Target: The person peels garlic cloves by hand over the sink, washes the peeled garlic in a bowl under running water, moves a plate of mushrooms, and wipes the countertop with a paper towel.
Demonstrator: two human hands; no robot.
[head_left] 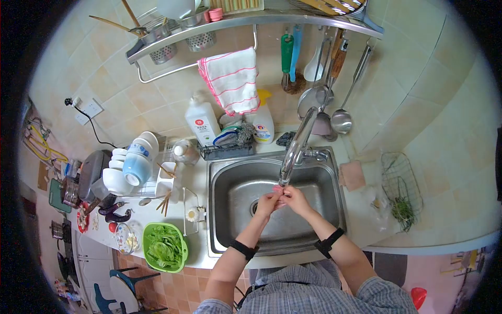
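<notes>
Both hands are over the sink (277, 246), right below the mouth of the faucet (299, 144). Between them is a small, soft pink piece (277, 190) that looks like raw meat; its exact kind cannot be made out. My left hand (268, 203) pinches it from the left, fingers closed. From the other side, my right hand (296, 200) has its fingertips closed on the same piece. The steel basin around my hands shows its drain partly behind my left hand.
Left of the sink stand a green basket (183, 255) of leafy greens, eggplants (119, 215) and a dish rack with bowls (137, 168). Bottles (201, 123) and a scrubber caddy (227, 150) line the back. At right are a pink sponge cloth (352, 175) and wire basket (401, 172).
</notes>
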